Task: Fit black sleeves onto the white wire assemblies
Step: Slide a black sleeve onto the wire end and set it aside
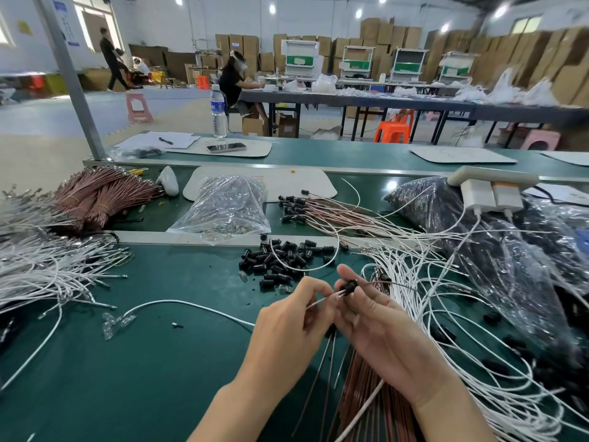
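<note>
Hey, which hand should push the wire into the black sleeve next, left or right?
Probably the left. The left hand pinches the wire just short of the black sleeve, which the right hand grips, so the left looks placed to feed it in.

**Plastic, metal and cardboard around a matt green bench**

The bench (159,362) has a smooth, matt green covering, edged by a dull metal rail (178,236). The loose black sleeves (280,260) look like dull moulded plastic, as does the black sleeve (349,286) pinched in the right hand (382,333). The white wires (191,303) have smooth, faintly glossy insulation and small bright metal tips. The brown wire bundle (102,193) has a coppery sheen. The clear bag (226,202) is crinkled, glossy film. The power strip (494,178) is smooth white plastic, and the boxes (392,33) behind are matt brown cardboard.
</note>
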`<action>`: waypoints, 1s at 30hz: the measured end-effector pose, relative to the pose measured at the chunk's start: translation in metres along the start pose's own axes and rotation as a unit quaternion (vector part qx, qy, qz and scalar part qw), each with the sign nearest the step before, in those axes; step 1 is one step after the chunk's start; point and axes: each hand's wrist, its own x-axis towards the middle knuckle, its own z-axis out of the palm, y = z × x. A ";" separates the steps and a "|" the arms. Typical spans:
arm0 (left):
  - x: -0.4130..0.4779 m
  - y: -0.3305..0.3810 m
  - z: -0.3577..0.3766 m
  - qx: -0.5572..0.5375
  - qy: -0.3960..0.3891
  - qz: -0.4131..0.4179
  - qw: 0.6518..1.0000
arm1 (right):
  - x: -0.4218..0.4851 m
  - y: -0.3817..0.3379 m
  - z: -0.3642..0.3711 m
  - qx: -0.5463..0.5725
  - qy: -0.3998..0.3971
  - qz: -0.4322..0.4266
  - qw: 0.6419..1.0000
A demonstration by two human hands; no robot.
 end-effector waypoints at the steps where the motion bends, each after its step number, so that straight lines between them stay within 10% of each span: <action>1: 0.000 0.000 0.000 0.008 0.000 -0.002 1.000 | 0.000 0.001 0.000 -0.005 0.006 -0.001 1.000; 30: 0.002 -0.005 0.001 0.072 -0.017 0.007 0.997 | 0.008 0.008 0.002 -0.133 0.077 -0.035 0.987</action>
